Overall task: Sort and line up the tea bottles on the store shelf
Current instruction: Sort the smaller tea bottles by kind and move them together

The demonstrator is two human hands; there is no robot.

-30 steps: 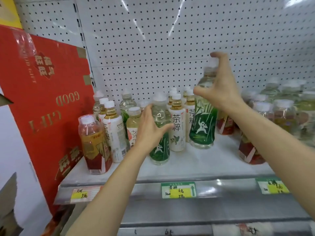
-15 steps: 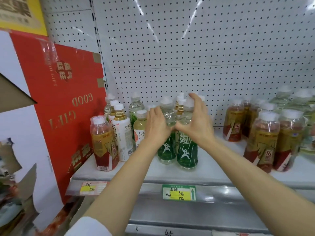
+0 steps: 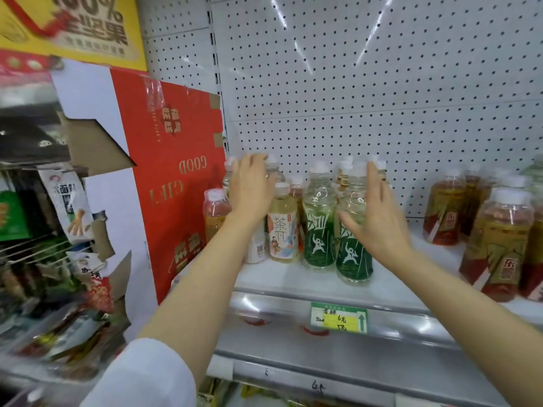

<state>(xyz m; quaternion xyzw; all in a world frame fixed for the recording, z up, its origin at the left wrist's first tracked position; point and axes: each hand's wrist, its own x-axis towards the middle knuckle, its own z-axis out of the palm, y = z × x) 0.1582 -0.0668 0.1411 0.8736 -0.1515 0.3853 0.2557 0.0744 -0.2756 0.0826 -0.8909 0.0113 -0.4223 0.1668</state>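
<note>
Head cam is the only view we've got, looking forward and down at a white metal store shelf with a pegboard back panel.

Our left hand is up at the left end of the bottle group, fingers straight and a bit spread, so the grip isn't pinching anything. It's in front of a few clear bottles with white caps, so we can't say exactly which one it touches. It also blocks most of the white-labelled bottle behind our wrist.

Our right hand is flat too, fingers together and pointing up, palm against the right side of the nearer green-labelled clear tea bottle. That one stands upright near the shelf's front edge, just beside a second green-labelled bottle on its left. Left of that is a pale tea bottle with a white illustrated label, and further left an amber bottle with a red-brown label. More white caps poke up behind, too blurry to sort out.

Off to the right, well apart, there's a cluster of amber bottles with red labels. A red cardboard gift box leans against the shelf's left end. A green and yellow price tag sits on the front rail, and snack packets hang on the far left.
</note>
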